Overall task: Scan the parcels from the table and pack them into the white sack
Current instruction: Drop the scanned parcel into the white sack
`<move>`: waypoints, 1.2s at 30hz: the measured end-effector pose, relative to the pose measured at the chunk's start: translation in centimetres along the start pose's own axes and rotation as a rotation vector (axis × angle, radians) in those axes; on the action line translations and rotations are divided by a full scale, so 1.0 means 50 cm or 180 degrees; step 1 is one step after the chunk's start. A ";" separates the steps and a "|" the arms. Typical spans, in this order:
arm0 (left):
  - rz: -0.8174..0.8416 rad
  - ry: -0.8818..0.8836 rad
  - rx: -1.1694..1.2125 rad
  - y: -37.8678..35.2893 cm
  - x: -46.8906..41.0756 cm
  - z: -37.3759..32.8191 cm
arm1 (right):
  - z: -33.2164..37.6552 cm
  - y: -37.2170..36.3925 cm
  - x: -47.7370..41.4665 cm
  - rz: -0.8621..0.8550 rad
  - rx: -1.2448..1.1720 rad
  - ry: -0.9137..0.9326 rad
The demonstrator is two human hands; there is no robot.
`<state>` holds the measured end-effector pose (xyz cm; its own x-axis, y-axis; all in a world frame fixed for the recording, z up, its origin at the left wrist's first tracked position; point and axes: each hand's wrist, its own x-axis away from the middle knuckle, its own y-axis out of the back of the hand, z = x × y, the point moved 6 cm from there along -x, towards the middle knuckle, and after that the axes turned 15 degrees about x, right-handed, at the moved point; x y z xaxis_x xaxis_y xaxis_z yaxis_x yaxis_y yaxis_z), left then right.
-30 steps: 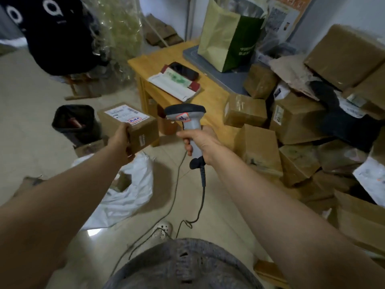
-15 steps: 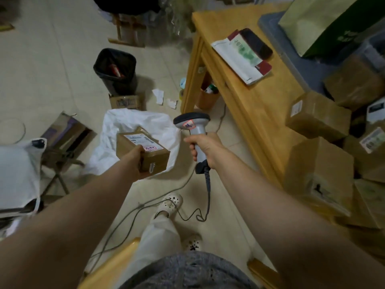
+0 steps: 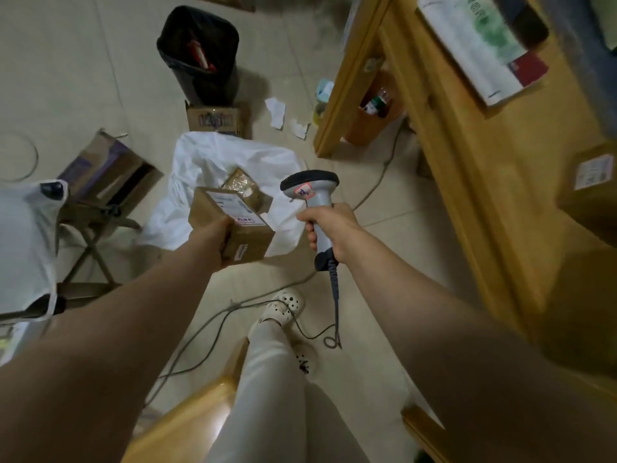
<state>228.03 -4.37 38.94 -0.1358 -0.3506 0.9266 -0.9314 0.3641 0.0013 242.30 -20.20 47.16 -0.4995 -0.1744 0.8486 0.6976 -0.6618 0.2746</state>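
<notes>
Parcel (image 3: pixel 257 238), brown cardboard box with white shipping label on top face, held in air by left grip (image 3: pixel 213 238); grip closed round the box's near corner, fingertips hidden behind it. Position: over open mouth of white sack (image 3: pixel 230 155), which lies crumpled on floor tiles; second taped parcel (image 3: pixel 245 188) already inside sack, just beyond held one. Right grip (image 3: pixel 330 228) wrapped round handle of grey barcode scanner (image 3: pixel 310 190); scanner head up, just right of held parcel, not touching it; coiled cable (image 3: pixel 335 295) hangs from handle base to floor. Wooden desk (image 3: pixel 484 202) at right carries labelled carton (image 3: pixel 591 185) at frame edge and paper booklet (image 3: pixel 474 51); both blurred. Black bin (image 3: pixel 200 55) stands beyond sack; white clog (image 3: pixel 285 307) on floor below both grips.
</notes>
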 end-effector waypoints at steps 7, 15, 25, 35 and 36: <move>-0.0374 -0.1242 -0.2685 -0.016 -0.212 -0.035 | -0.073 -0.062 -0.207 -0.0133 0.0060 -0.0173; -0.0175 -0.2184 -0.4247 -0.138 -0.381 -0.044 | -0.140 -0.088 -0.382 -0.0226 0.0226 -0.0322; -0.0095 -0.2278 -0.4888 -0.259 -0.566 -0.011 | -0.182 -0.097 -0.507 -0.0244 0.0141 -0.0334; -0.0293 -0.2352 -0.4560 -0.287 -0.627 0.009 | -0.210 -0.077 -0.536 -0.0220 0.0171 -0.0283; -0.0234 -0.2347 -0.4428 -0.288 -0.627 0.019 | -0.213 -0.075 -0.535 -0.0218 0.0146 -0.0290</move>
<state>245.39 0.54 9.52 -0.6209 -0.5779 0.5297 0.0281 0.6589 0.7517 247.58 -20.81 18.61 -0.4995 -0.0618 0.8641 0.6874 -0.6353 0.3519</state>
